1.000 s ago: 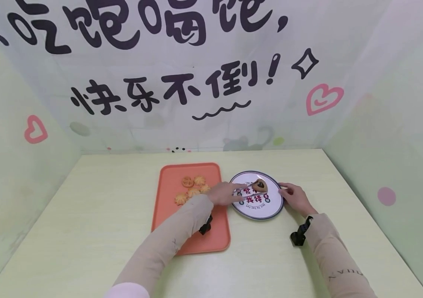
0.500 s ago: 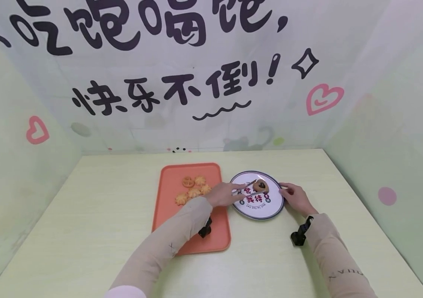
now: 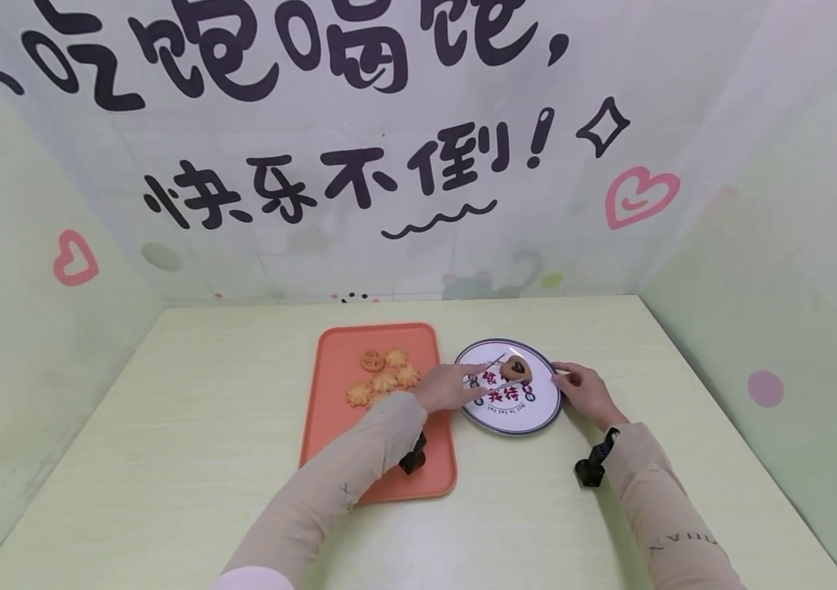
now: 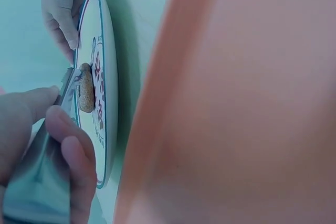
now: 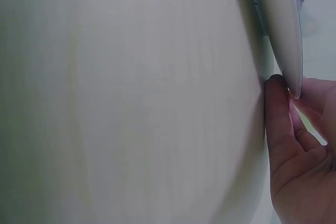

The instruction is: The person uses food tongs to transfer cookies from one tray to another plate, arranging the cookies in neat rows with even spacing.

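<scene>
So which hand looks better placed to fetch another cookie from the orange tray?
Probably the left hand: it holds the tongs and sits beside the tray's cookies, while the right hand steadies the plate.

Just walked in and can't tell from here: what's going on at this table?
A person's left hand holds metal tongs, their tips at a heart-topped cookie lying on the round plate. The right hand steadies the plate's rim. Four more cookies sit on the orange tray beside it.
</scene>
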`<act>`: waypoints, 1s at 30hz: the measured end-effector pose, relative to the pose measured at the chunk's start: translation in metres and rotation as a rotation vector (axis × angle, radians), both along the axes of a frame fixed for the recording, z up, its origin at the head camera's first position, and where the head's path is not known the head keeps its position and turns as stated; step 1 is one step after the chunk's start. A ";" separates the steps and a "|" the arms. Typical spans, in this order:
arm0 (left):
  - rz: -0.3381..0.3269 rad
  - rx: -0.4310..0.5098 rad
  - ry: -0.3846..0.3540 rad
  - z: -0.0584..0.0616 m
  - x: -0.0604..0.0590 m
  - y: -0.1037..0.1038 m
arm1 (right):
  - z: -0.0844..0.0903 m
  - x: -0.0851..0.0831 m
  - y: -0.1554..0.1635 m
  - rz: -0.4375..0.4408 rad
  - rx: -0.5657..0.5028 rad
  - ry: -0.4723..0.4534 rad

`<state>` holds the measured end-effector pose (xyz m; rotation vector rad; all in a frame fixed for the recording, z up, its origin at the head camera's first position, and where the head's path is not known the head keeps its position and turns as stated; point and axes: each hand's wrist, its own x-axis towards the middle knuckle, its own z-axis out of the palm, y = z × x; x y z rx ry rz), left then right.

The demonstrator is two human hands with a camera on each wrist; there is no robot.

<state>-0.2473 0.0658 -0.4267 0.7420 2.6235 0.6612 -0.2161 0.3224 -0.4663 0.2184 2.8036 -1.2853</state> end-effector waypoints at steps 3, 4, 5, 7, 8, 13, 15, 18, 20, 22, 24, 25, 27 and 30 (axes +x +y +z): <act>0.015 0.025 -0.047 0.002 0.001 0.002 | 0.000 0.001 0.000 -0.005 0.004 0.001; 0.029 0.045 -0.078 0.004 0.002 0.003 | 0.000 0.001 0.000 -0.006 0.003 0.003; 0.042 0.065 -0.107 0.005 0.003 0.004 | 0.000 0.001 0.001 -0.005 0.002 0.004; 0.067 0.108 -0.170 0.007 0.005 0.007 | 0.000 0.001 0.001 0.001 -0.001 0.007; 0.079 0.124 -0.189 0.008 0.007 0.008 | 0.000 0.001 0.001 0.001 -0.002 0.005; 0.102 0.132 -0.208 0.007 0.010 0.013 | 0.000 0.001 0.002 -0.004 0.006 0.003; 0.108 0.125 -0.206 0.007 0.011 0.014 | -0.001 0.001 0.003 -0.003 0.004 0.006; 0.120 0.115 -0.225 0.008 0.012 0.015 | -0.002 0.001 0.003 -0.007 -0.004 0.000; 0.126 0.095 -0.232 0.009 0.011 0.015 | -0.002 0.001 0.003 -0.001 -0.008 0.002; 0.117 0.075 -0.221 0.010 0.009 0.015 | -0.002 0.001 0.003 -0.006 -0.011 0.003; 0.109 0.058 -0.218 0.011 0.005 0.015 | -0.002 0.000 0.003 -0.003 -0.017 0.009; 0.108 0.054 -0.224 0.012 0.003 0.015 | -0.001 0.000 0.002 -0.001 -0.019 0.011; 0.095 0.052 -0.233 0.014 -0.001 0.014 | -0.001 0.000 0.002 -0.002 -0.026 0.012; 0.091 0.054 -0.272 0.016 -0.006 0.014 | -0.001 0.000 0.002 0.004 -0.032 0.012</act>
